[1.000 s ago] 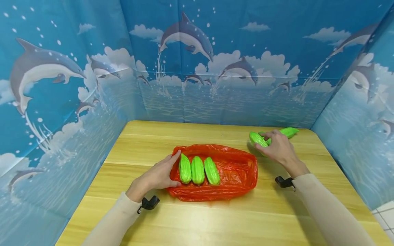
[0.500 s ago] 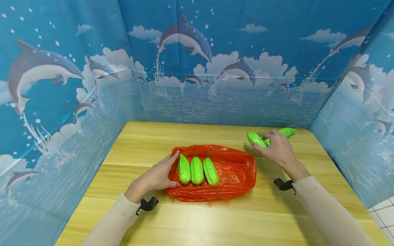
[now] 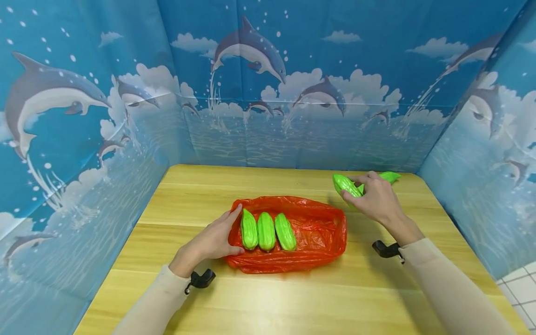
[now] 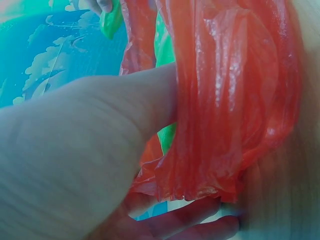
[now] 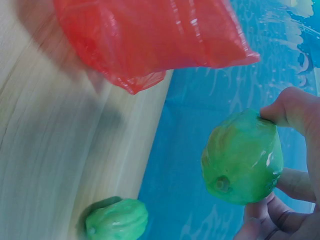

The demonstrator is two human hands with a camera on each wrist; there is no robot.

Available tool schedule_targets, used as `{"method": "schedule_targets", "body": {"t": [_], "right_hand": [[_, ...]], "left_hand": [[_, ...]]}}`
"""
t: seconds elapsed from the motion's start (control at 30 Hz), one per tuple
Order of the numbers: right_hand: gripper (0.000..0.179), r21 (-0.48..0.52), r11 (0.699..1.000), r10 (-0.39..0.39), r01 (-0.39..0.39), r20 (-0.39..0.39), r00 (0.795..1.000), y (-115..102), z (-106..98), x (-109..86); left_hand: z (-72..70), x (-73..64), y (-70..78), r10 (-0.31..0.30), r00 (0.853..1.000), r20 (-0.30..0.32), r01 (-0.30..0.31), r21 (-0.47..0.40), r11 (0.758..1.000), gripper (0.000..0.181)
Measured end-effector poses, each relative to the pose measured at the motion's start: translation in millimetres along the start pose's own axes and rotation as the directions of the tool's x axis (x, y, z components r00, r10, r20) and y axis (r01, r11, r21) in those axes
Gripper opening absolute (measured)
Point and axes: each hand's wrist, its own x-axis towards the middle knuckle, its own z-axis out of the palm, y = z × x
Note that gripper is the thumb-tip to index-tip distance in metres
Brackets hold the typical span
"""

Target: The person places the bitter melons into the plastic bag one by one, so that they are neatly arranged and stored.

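Note:
In the head view, a red plastic bag (image 3: 318, 232) lies spread open on the wooden table. Three green ridged gourds (image 3: 266, 231) rest side by side in its left half. My left hand (image 3: 213, 237) holds the bag's left edge, its thumb inside the rim; the left wrist view shows the other fingers (image 4: 195, 218) outside the plastic. At the back right my right hand (image 3: 377, 197) grips another green gourd (image 3: 344, 184) between thumb and fingers. The right wrist view has this gourd (image 5: 242, 160) raised, its stem end facing the camera.
One more green gourd (image 3: 390, 177) lies behind the right hand, near the table's back right corner. Blue dolphin-print curtains (image 3: 268, 135) stand along the table's back and sides. The wooden table (image 3: 268, 302) extends in front of the bag.
My right hand has raised the gourd slightly, its free end tipping up and a little left. The left hand stays at the bag's edge. The whole head view has shifted slightly.

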Motion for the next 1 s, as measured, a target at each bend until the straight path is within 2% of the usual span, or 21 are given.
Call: {"method": "schedule_targets", "body": {"t": [0.13, 0.33, 0.53, 0.8, 1.0], "right_hand": [[0.053, -0.004, 1.0, 0.002, -0.002, 0.003, 1.0, -6, -5, -0.4], [0.051, -0.001, 0.999, -0.035, 0.035, -0.017, 0.999, -17, -12, -2.3], [0.048, -0.005, 0.998, -0.06, 0.059, -0.043, 0.997, -32, -17, -1.5], [0.049, 0.04, 0.998, -0.039, 0.041, -0.049, 0.998, -43, -19, -4.3], [0.05, 0.082, 0.996, -0.023, 0.025, -0.023, 0.999, -57, -21, -5.4]], "left_hand": [[0.4, 0.9, -0.4, 0.008, 1.0, -0.006, -0.008, -0.001, 1.0, 0.126], [2.3, 0.1, -0.9, 0.017, 1.0, -0.006, -0.017, -0.004, 1.0, 0.127], [-1.3, -0.7, -0.7, 0.033, 0.999, -0.018, -0.033, -0.006, 0.999, 0.128], [-4.9, 2.9, -1.9, 0.034, 0.999, -0.002, -0.034, 0.004, 0.999, 0.127], [-5.9, 0.9, -1.0, 0.032, 0.999, 0.003, -0.032, -0.014, 0.999, 0.125]]}}
